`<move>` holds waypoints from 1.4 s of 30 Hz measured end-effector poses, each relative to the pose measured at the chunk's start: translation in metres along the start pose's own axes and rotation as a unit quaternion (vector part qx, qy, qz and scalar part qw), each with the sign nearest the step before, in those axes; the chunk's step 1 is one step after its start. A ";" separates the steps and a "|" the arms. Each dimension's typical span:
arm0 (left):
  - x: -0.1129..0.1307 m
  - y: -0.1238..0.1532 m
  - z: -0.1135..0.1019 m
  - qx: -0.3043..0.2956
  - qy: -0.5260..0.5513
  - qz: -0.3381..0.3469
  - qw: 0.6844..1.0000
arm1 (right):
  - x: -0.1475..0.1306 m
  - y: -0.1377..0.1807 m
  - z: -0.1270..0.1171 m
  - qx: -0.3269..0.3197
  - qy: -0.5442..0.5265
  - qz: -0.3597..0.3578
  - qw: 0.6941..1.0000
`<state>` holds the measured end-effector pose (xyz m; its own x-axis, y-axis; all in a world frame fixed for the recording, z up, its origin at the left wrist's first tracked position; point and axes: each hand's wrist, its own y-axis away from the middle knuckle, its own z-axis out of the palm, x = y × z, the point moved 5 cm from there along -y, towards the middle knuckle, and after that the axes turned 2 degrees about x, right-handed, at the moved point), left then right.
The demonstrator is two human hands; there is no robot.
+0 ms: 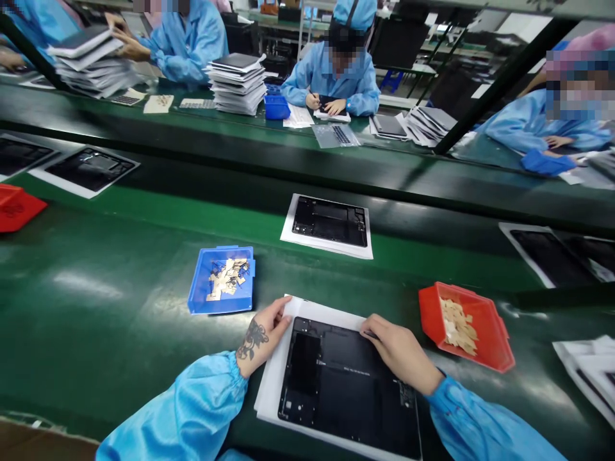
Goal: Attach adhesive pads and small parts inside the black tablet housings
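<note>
A black tablet-shaped panel (348, 384) with small fittings along its edges lies on white sheets (273, 384) in front of me. My left hand (266, 333) rests at the sheets' upper left edge, thumb and forefinger apart, beside the panel's corner. Over the panel's top edge, my right hand (396, 349) has its fingers pinched together. Whatever sits between those fingertips, if anything, is hidden. Left of the sheets stands a blue bin (196, 288) holding pale and dark small pieces. A red bin (492, 339) of pale pieces is to the right.
Beyond lies another panel (331, 221) on paper upon a green strip (216, 221). More panels are at far left and right. A second red bin (19, 208) is at the left edge. Across the bench, co-workers in blue sit near paper stacks (237, 83). A dark post (504, 83) slants at right.
</note>
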<state>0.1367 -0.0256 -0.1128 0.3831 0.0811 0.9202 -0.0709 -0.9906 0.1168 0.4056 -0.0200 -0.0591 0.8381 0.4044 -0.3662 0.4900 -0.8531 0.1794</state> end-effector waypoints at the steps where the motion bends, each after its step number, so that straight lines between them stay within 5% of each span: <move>1: 0.001 0.000 0.000 0.002 0.002 0.002 1.000 | -0.002 -0.004 0.002 -0.001 0.007 -0.002 1.000; 15: 0.019 0.008 -0.005 0.020 -0.077 0.045 0.996 | 0.013 0.002 0.028 0.039 0.016 0.039 0.998; 18: 0.036 0.020 -0.026 0.048 -0.169 0.139 0.975 | 0.016 0.003 0.030 0.062 0.013 0.051 0.997; 21: 0.047 0.018 -0.075 0.151 -0.268 0.214 0.927 | 0.018 0.004 0.033 0.086 0.011 0.053 0.995; 23: 0.043 0.000 -0.108 0.160 -0.342 0.173 0.910 | 0.019 0.004 0.034 0.098 0.006 0.048 0.994; 27: 0.024 -0.045 -0.137 0.034 -0.497 0.057 0.865 | 0.019 0.004 0.034 0.113 0.001 0.038 0.993; 33: 0.013 -0.072 -0.135 0.013 -0.519 0.010 0.854 | 0.016 0.005 0.031 0.119 -0.001 0.036 0.992; 42: 0.012 -0.066 -0.137 -0.003 -0.471 -0.023 0.882 | 0.014 0.005 0.031 0.119 -0.008 0.032 0.992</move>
<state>0.0201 0.0560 -0.0580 0.9806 -0.0081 0.1960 -0.0384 -0.9878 0.1511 0.4129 -0.0289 -0.0916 0.8613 0.3429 -0.3749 0.3632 -0.9315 -0.0175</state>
